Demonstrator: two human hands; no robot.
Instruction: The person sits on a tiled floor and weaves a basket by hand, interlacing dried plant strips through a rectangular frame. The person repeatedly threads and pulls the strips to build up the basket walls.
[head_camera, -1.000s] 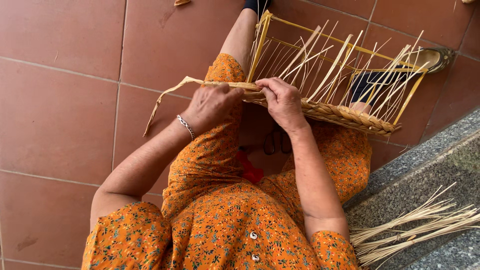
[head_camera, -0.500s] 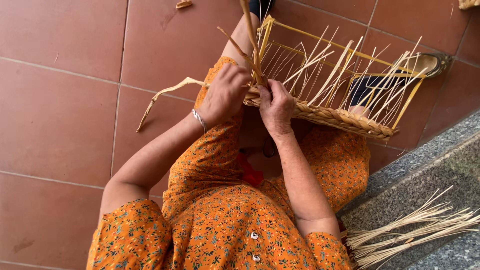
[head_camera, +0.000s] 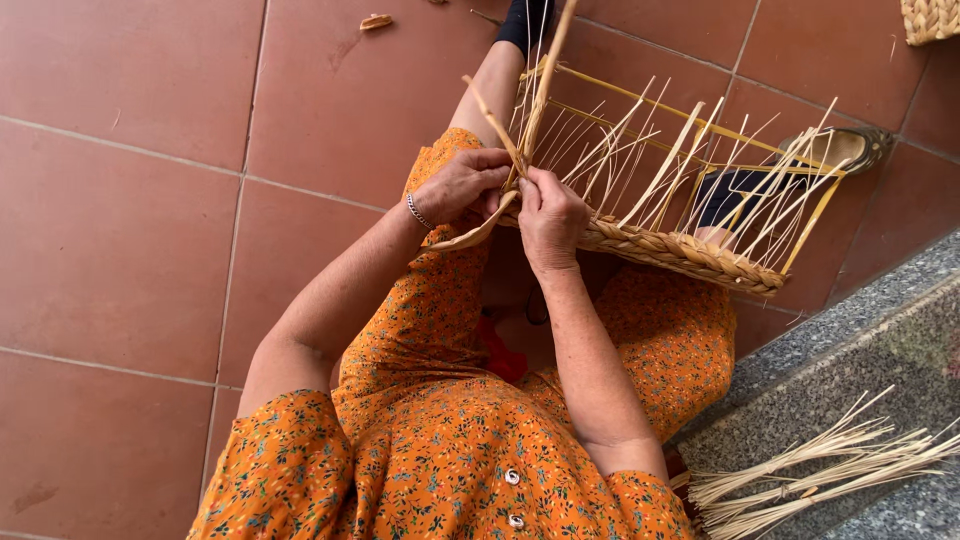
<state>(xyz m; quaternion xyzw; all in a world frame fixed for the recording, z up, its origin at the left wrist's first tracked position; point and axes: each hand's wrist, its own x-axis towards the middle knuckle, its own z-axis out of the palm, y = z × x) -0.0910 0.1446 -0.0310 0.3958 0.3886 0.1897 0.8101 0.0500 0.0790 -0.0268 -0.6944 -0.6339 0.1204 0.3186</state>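
Observation:
A half-woven basket (head_camera: 690, 250) rests on my knees: a yellow wire frame with a braided straw band along its near edge and several thin straw stakes standing up. My left hand (head_camera: 460, 185) pinches a flat pale straw strip (head_camera: 475, 235) at the basket's left corner; the strip curls below the hand and rises past the frame. My right hand (head_camera: 550, 215) sits just right of it, fingers closed on the same strip at the braided band. A thin bracelet circles my left wrist.
I sit in an orange flowered dress on red-brown floor tiles (head_camera: 130, 250). A grey stone step (head_camera: 850, 370) at the right carries a bundle of loose straw (head_camera: 830, 465). A sandal (head_camera: 850, 148) lies beyond the basket, a woven piece (head_camera: 935, 20) at top right.
Both hands have moved together at the basket's left corner. The strip's loose end, earlier trailing out to the left, has been pulled in and turned upward.

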